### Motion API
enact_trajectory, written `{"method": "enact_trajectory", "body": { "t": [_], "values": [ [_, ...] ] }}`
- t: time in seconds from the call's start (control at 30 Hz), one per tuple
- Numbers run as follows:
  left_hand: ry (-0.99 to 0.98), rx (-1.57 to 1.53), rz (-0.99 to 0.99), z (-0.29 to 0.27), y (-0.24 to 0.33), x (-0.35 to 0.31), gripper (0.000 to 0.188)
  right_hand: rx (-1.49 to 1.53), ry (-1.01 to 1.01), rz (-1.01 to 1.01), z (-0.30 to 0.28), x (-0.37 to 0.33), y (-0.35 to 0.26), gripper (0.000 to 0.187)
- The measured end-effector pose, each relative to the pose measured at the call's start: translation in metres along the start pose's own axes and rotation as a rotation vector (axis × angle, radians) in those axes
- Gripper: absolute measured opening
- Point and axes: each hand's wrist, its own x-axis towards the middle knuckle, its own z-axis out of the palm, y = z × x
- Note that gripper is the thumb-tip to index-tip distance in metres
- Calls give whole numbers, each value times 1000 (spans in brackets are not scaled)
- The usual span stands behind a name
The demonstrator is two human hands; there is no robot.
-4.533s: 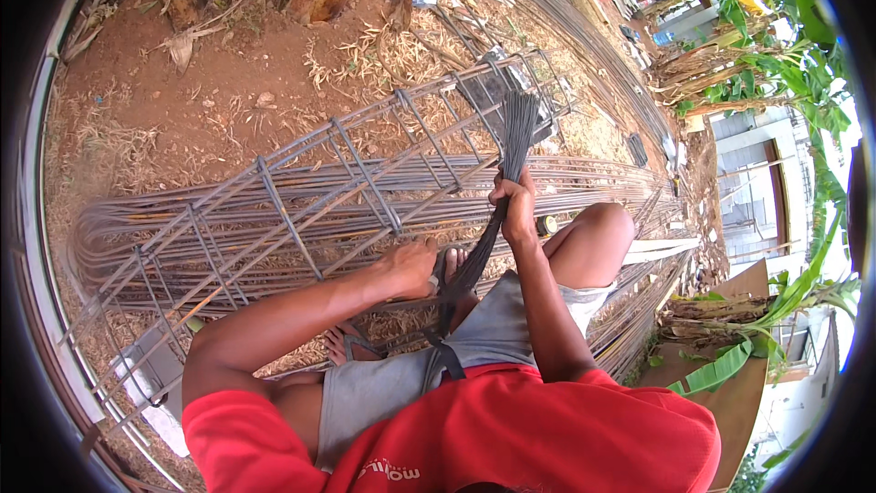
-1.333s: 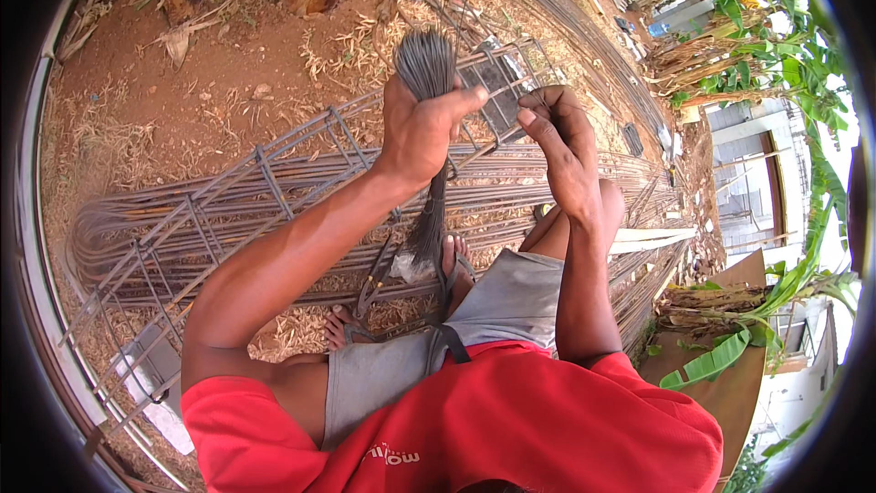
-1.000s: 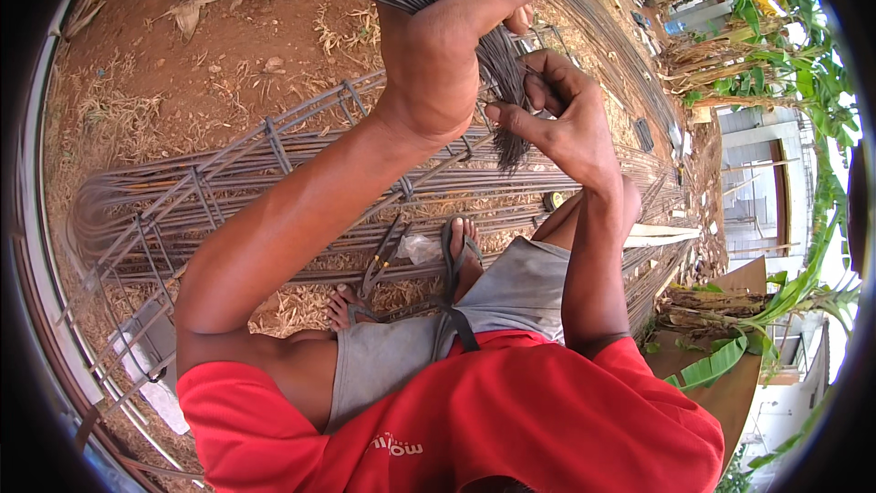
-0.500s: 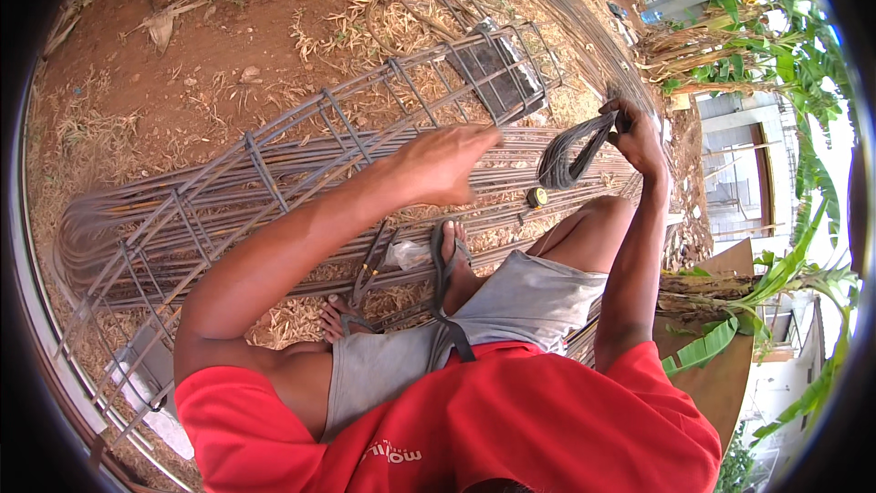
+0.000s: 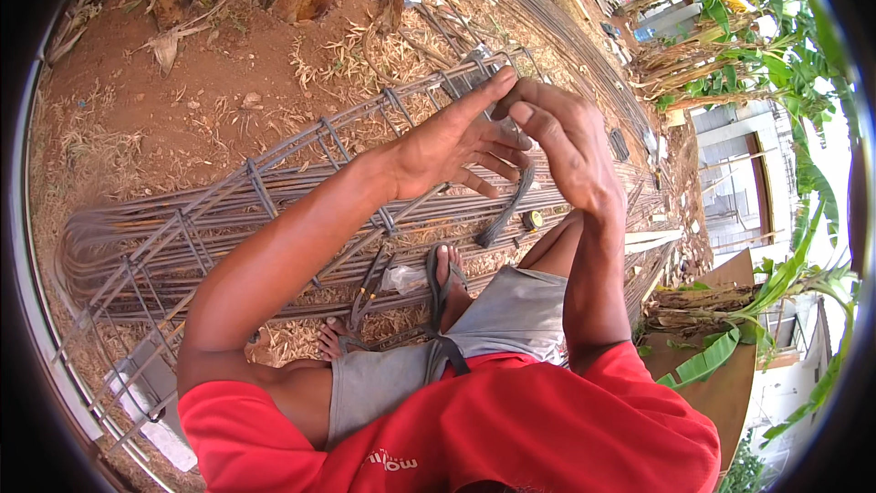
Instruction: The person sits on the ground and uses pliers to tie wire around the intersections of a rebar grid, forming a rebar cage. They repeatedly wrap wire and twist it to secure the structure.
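Note:
My left hand (image 5: 456, 148) reaches across the middle with its fingers spread apart, close to the right hand. My right hand (image 5: 568, 141) is bent over with its thumb and fingers curled together. A bundle of thin grey tie wire (image 5: 507, 210) hangs below the hands; its upper end is hidden behind the fingers, and it appears held by the right hand. Under both arms stretches a rebar cage (image 5: 258, 184) of long bars and square stirrups. A pair of long-handled pincers (image 5: 367, 290) lies by my feet.
A round yellow-and-black tape measure (image 5: 532, 220) rests on the long loose rebar (image 5: 219, 242) beneath the cage. A clear plastic bag (image 5: 401, 279) lies near my sandalled foot. Pale blocks (image 5: 151, 402) sit under the cage's near left end. Banana plants and a building stand at right.
My right hand has swung left and up with the tie wire, meeting the left hand. The left hand has moved slightly right, its fingers now spread. The wire loop now hangs narrower.

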Motion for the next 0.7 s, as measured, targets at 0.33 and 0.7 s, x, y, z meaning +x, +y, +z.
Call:
{"method": "enact_trajectory", "body": {
  "t": [0.33,0.7],
  "values": [
    [181,-42,230,6,24,-11,37,-202,-348,-135,20,-15,-23,41],
    [316,-215,603,-11,47,-15,39,-131,-339,36,13,-83,26,27]
  ]
}}
